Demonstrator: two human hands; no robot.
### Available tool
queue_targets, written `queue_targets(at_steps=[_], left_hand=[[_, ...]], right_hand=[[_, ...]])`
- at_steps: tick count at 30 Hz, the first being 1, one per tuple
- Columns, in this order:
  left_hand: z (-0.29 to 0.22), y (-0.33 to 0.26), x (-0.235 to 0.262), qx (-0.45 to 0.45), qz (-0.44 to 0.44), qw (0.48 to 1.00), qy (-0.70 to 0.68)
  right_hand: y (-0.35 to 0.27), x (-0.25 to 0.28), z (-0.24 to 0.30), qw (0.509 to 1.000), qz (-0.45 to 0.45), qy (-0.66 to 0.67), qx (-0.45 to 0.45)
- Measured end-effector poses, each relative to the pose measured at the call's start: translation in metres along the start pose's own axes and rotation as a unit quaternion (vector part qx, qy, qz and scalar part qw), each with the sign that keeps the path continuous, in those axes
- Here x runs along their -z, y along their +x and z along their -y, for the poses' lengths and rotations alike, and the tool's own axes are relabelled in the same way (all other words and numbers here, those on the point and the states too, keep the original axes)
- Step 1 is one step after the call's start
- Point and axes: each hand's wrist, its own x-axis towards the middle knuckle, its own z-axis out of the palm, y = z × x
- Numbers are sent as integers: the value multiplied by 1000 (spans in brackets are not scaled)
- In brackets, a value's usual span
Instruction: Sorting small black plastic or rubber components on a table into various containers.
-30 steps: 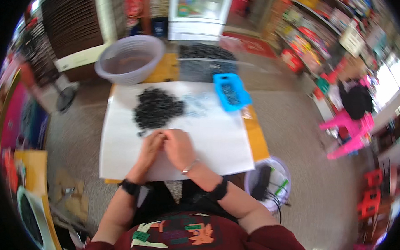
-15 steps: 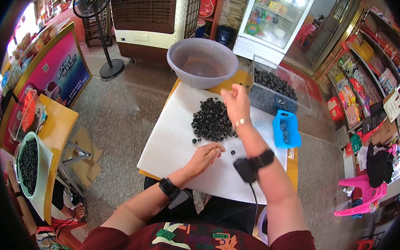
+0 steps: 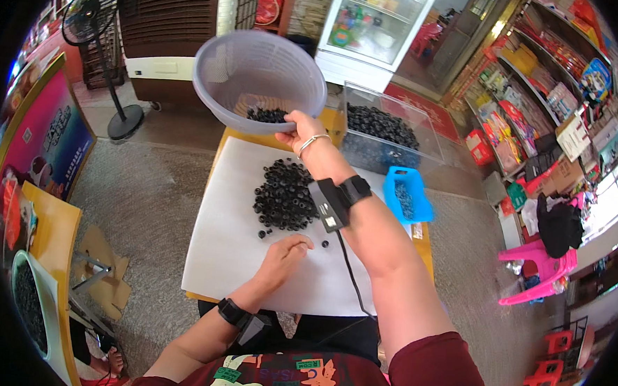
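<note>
My right hand [image 3: 300,131] grips the near rim of a greyish-purple perforated plastic basin [image 3: 221,76], which tilts toward me. Some small black ring-like parts [image 3: 267,115] lie gathered inside it along the near side. On the white sheet in front of me spreads a pile of black ring-like parts [image 3: 284,199], several with visible holes. My left hand [image 3: 284,260] rests curled on the sheet just below this pile; whatever its fingers hold, if anything, is hidden. One loose black part [image 3: 325,243] sits to the right of that hand.
Right of the pile stands a light-blue basket [image 3: 397,180] with small shiny pieces. Behind it is a clear bin [image 3: 430,149] of black parts. A side table [image 3: 56,225] at left bears a pale-green basin [image 3: 20,297]. A fan [image 3: 108,88] and a glass-door fridge [image 3: 361,73] stand beyond.
My right hand has moved from above the pile to the basin's rim. The basin has tipped toward me, and black parts now show inside it. My left hand stays below the pile.
</note>
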Motion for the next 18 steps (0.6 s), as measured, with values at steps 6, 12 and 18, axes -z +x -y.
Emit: queue_targets(at_steps=[6,12,18], left_hand=[[7,-1,2,8,-17,998,-65],[3,8,-4,-6,1,997,-80],[5,3,2,5,-20,994,-104]], right_hand=[[-127,55,66,998,21,13,64],[-273,189,100,981,-73,55,172],[-396,332,51,879,-364,143,272]])
